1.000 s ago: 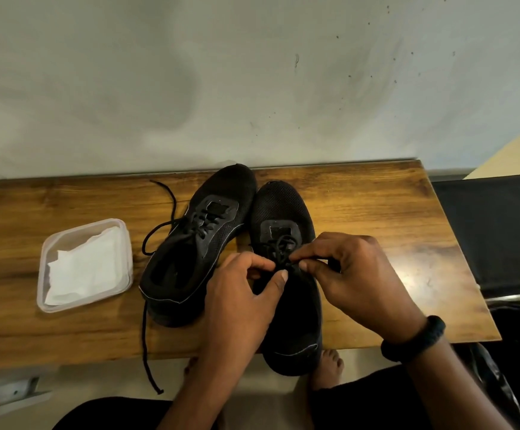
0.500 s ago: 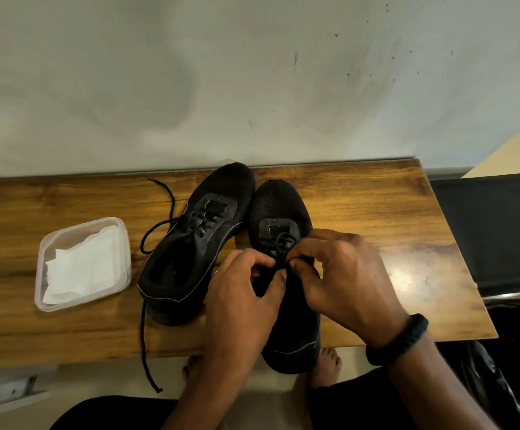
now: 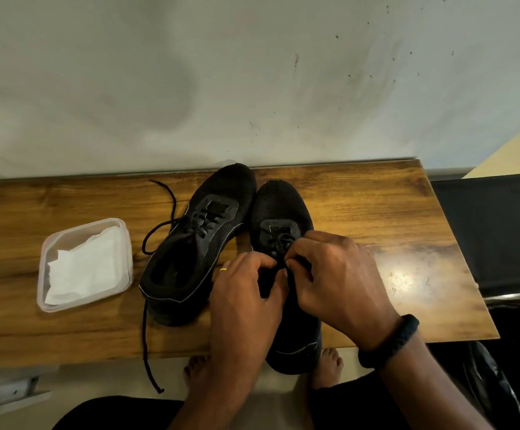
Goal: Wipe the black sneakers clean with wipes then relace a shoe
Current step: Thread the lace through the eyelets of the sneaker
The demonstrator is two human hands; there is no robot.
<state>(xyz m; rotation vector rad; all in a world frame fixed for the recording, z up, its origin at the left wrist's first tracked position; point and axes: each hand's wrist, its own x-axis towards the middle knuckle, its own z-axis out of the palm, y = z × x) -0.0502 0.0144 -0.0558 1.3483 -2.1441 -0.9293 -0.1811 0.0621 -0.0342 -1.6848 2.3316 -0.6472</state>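
The left hand (image 3: 246, 293) and right hand (image 3: 339, 280) each pinch the lace (image 3: 279, 240) on the right sneaker (image 3: 280, 200), at the near edge of the table (image 3: 376, 212), so wiping seems done and lacing looks only part done.

The person wears a gold ring (image 3: 223, 269), black braided wristband (image 3: 389, 341) and dark trousers (image 3: 113, 412).
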